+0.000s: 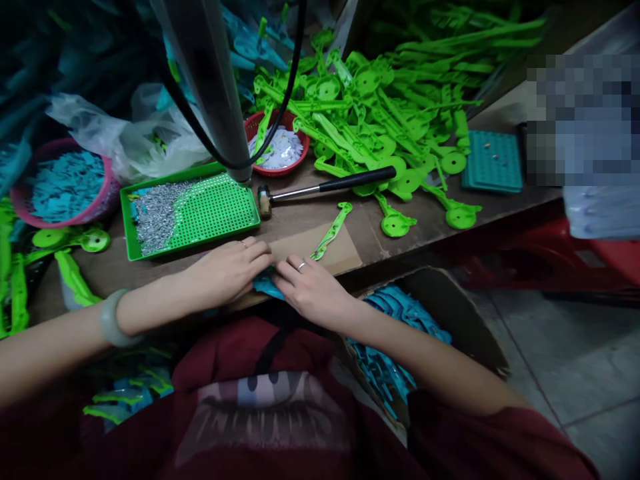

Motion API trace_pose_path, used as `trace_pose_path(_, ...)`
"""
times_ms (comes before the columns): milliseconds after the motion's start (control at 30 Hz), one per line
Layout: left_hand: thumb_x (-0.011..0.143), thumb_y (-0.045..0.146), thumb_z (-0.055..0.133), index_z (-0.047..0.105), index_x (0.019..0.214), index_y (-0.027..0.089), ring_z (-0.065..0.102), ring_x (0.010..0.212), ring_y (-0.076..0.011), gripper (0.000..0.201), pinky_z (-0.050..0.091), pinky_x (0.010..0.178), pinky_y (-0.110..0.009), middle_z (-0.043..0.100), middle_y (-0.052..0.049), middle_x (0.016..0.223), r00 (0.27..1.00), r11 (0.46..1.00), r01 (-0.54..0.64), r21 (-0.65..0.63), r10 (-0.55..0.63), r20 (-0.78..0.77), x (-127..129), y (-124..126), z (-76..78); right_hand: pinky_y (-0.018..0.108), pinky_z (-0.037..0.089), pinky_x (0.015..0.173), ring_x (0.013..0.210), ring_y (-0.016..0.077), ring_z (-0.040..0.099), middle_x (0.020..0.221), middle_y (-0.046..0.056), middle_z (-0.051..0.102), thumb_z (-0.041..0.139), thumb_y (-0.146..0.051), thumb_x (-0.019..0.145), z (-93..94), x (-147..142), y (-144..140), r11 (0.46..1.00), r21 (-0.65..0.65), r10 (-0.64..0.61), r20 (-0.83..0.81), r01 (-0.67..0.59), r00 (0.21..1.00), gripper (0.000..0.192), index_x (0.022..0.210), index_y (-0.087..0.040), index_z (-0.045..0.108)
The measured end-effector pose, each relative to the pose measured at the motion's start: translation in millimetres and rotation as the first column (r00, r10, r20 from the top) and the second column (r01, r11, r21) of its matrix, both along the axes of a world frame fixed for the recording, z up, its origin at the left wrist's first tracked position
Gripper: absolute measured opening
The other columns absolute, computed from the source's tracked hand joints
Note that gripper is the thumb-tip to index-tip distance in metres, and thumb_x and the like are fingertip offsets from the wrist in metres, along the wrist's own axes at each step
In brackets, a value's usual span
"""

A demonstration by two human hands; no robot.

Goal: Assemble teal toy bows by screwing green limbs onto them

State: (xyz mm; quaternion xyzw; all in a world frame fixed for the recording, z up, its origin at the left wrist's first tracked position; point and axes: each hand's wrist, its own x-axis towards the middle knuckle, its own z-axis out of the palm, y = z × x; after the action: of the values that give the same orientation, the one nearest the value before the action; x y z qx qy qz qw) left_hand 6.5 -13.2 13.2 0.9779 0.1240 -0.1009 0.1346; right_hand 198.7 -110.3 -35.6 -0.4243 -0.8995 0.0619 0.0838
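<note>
Teal plastic shows between your fingers (260, 257): a teal part (265, 288) lies at the near edge of the counter (425, 220), pinned under both hands where they meet. Your left hand (227, 270) rests palm down over its left end, fingers pressed together and pointing right; your right hand (313, 290) covers its right end, fingers curled down onto it and pointing up-left, a ring on one of them. Only a sliver of the part is visible, so you cannot tell its long axis for sure, though it seems to run left to right beneath both palms. Neither hand is nearer; both touch it. Your forearms come in from the lower corners and converge, left wrist wearing a pale bangle (111, 319).

Just beyond your right fingers a green plastic arm (331, 232) lies on a cardboard sheet (320, 250), its length slanting up to the right. Farther out sit a hammer (325, 187), a green tray (210, 210) of small metal pins, and a red bowl (280, 148). A heap of green parts (380, 100) fills the far right of the counter. A box of teal pieces (395, 333) stands below your right forearm.
</note>
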Motion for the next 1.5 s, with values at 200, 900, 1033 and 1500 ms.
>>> trace_pose_path(200, 0.094, 0.012, 0.045, 0.063, 0.101, 0.012, 0.057, 0.102, -0.0215, 0.020, 0.050, 0.084, -0.032, 0.059, -0.012, 0.115, 0.990, 0.999, -0.042, 0.018, 0.045, -0.134, -1, 26, -5.6, 0.036, 0.039, 0.071, 0.094, 0.0245, 0.048, 0.101, 0.012, 0.060, 0.049, -0.019, 0.095, -0.5, 0, 1, 1.000, 0.019, 0.003, -0.005, -0.003, 1.000, 0.021, 0.107, -0.009, 0.063)
trace_pose_path(900, 0.093, 0.010, 0.047, 0.063, 0.100, 0.013, 0.063, 0.084, -0.0214, 0.017, 0.050, 0.075, -0.032, 0.064, -0.009, 0.095, 0.993, 0.996, -0.085, 0.009, 0.085, -0.077, -2, -7, 14.5, 0.037, 0.036, 0.072, 0.093, 0.0238, 0.047, 0.097, 0.011, 0.060, 0.051, -0.020, 0.095, 0.9, 0, 1, 1.000, 0.028, 0.002, -0.006, -0.002, 1.000, 0.018, 0.102, -0.010, 0.064)
trace_pose_path(1033, 0.095, 0.018, 0.049, 0.064, 0.090, 0.015, 0.059, 0.067, -0.0152, 0.016, 0.043, 0.059, -0.025, 0.060, -0.005, 0.085, 0.988, 0.984, -0.142, -0.108, 0.134, -0.078, 0, 0, 10.7, 0.036, 0.037, 0.071, 0.094, 0.0241, 0.048, 0.098, 0.011, 0.060, 0.051, -0.020, 0.095, -0.3, 0, 1, 1.000, 0.030, -0.003, -0.004, 0.003, 1.000, 0.018, 0.104, -0.011, 0.063)
trace_pose_path(1500, 0.086, 0.021, 0.052, 0.071, 0.086, 0.017, 0.065, 0.074, -0.0206, 0.019, 0.043, 0.063, -0.028, 0.072, -0.007, 0.081, 0.852, 0.908, -0.398, -0.133, 0.311, -0.422, 34, 8, 17.1, 0.036, 0.037, 0.073, 0.091, 0.0236, 0.048, 0.098, 0.011, 0.061, 0.050, -0.020, 0.096, -4.8, 3, 1, 0.996, 0.092, -0.003, -0.051, 0.008, 0.999, 0.024, 0.112, -0.011, 0.064)
